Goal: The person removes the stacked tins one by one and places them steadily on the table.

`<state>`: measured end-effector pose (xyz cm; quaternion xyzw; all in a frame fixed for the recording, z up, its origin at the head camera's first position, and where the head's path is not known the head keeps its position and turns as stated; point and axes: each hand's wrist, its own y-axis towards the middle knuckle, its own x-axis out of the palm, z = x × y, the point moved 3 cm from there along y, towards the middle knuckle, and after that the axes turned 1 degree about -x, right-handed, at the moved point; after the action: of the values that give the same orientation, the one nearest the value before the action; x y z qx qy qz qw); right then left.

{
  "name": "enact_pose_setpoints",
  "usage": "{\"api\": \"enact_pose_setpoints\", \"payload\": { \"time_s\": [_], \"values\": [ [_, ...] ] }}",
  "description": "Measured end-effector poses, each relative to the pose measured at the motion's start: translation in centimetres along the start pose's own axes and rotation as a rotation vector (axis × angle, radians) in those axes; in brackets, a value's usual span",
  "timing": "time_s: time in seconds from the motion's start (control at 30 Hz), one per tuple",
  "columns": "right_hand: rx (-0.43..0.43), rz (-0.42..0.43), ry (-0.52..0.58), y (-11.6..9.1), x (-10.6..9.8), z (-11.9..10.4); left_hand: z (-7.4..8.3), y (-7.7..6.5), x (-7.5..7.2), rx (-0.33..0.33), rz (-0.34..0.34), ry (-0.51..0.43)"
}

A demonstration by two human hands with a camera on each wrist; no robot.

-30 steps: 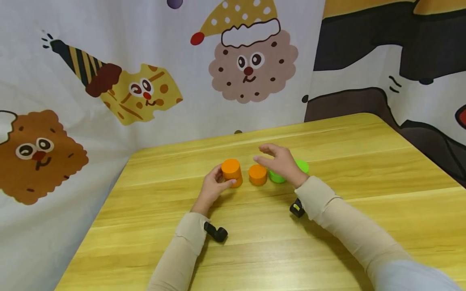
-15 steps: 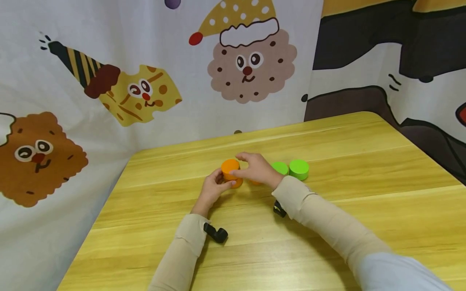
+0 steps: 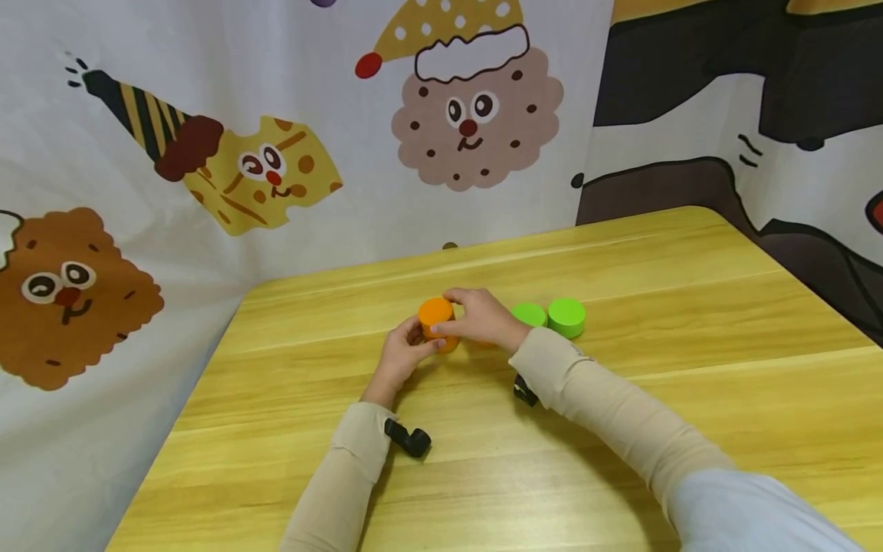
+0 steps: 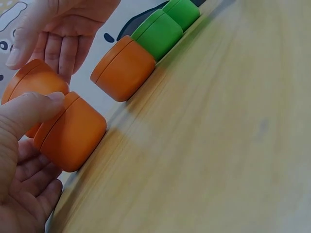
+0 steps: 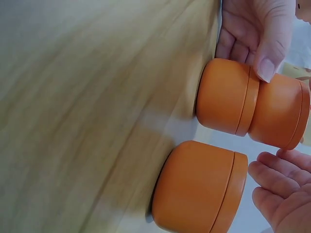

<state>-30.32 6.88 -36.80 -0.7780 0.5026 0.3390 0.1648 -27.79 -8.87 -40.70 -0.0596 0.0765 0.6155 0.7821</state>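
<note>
Two small orange lidded jars stand stacked on the table. My left hand holds the stack from the left, its thumb across the join between the upper jar and the lower jar. From the right, my right hand reaches round the upper jar with loosely extended fingers. Its thumb lies in front of the lid and a finger behind in the head view, while the right wrist view shows its fingers right beside the lid. A third orange jar stands alone, mostly hidden under my right hand in the head view.
Two green lidded jars, a nearer-left one and a right one, stand side by side right of the orange jars. The wooden table ends at a cartoon-printed curtain behind. Black cameras sit on both wrists.
My right hand has moved left from above the third orange jar and the green jars to the upper orange jar, uncovering the green ones. My left hand has stayed on the stack.
</note>
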Motion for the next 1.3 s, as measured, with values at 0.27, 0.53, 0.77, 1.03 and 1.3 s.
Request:
{"api": "enact_pose_setpoints", "payload": {
  "time_s": [0.27,0.53,0.77,1.03,1.3],
  "values": [
    [-0.023,0.01,-0.009,0.2,0.2,0.3,-0.1,0.1,-0.1,-0.02,0.014,0.022],
    [-0.023,0.027,-0.004,0.2,0.2,0.3,-0.2,0.2,-0.1,-0.001,0.026,0.035],
    [-0.031,0.045,-0.009,0.3,0.4,0.5,-2.1,1.3,-0.3,0.006,0.033,0.006],
    [-0.041,0.089,0.023,0.2,0.3,0.7,-3.1,1.6,-0.3,0.009,0.061,0.027],
    [-0.049,0.152,0.096,0.3,-0.2,0.4,-3.1,1.6,-0.4,0.0,0.054,0.028]
  ]
}}
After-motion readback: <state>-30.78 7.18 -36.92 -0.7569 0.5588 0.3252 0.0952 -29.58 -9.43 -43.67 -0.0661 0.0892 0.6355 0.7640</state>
